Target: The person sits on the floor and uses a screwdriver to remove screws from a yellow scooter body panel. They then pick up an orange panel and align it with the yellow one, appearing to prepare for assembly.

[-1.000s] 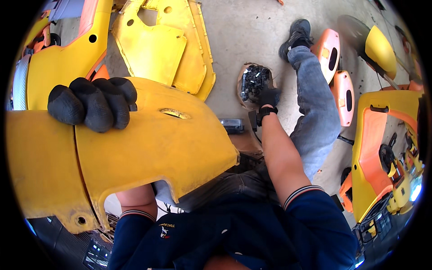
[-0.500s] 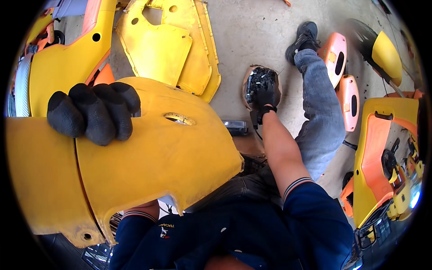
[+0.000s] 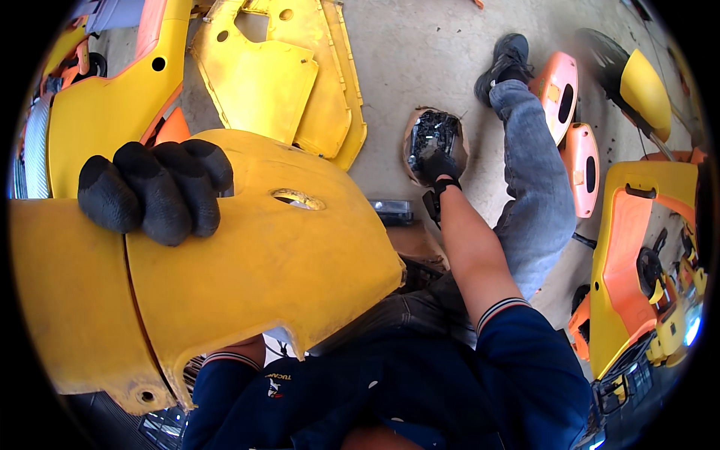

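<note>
The left hand (image 3: 157,187), in a black glove, lies over the far edge of the large yellow panel (image 3: 262,247) at the left, its fingers bent down side by side across the upper face. It holds the panel in a firm-looking grasp, though the thumb is hidden. The left arm (image 3: 244,350) passes underneath and shows only at the panel's near edge.

The right arm (image 3: 476,251) stretches away from the body, almost straight, with a black wristband (image 3: 432,202) at the wrist. The right hand (image 3: 440,166), also gloved, points down into the near end of a brown open container (image 3: 463,154) of small dark pieces (image 3: 435,127), which sits on the floor (image 3: 405,52) left of the outstretched leg (image 3: 536,187). Its fingertips are hard to make out, so I cannot tell whether they are spread or closed on anything.

Half a second ago the right hand reached farther in, covering the middle of the container; now it is drawn back toward the near rim, and more of the pieces show. The left hand and panel have hardly moved.
</note>
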